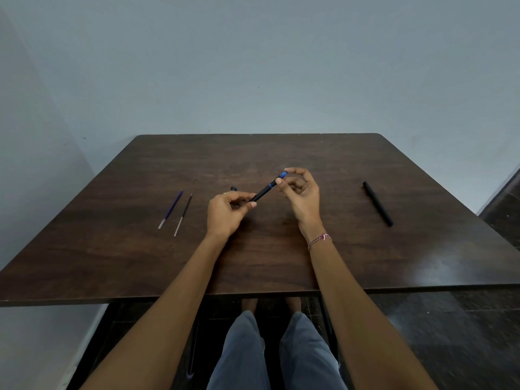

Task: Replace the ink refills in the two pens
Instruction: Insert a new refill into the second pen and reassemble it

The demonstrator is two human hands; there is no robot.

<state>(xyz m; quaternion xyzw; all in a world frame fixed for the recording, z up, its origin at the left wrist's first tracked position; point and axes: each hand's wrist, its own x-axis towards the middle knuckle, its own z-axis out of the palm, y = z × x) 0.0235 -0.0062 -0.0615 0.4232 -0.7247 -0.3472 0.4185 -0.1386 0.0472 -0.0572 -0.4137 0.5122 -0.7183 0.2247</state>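
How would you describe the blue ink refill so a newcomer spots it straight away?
On the dark brown wooden table, look left of the person's left hand, where two thin sticks lie slanted side by side. The thin blue ink refill is the one farther left; its neighbour, the thin dark ink refill, has a blackish shaft.

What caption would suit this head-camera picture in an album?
Left hand and right hand hold a blue-tipped pen above the table; blue refill and dark refill lie left, black pen right.
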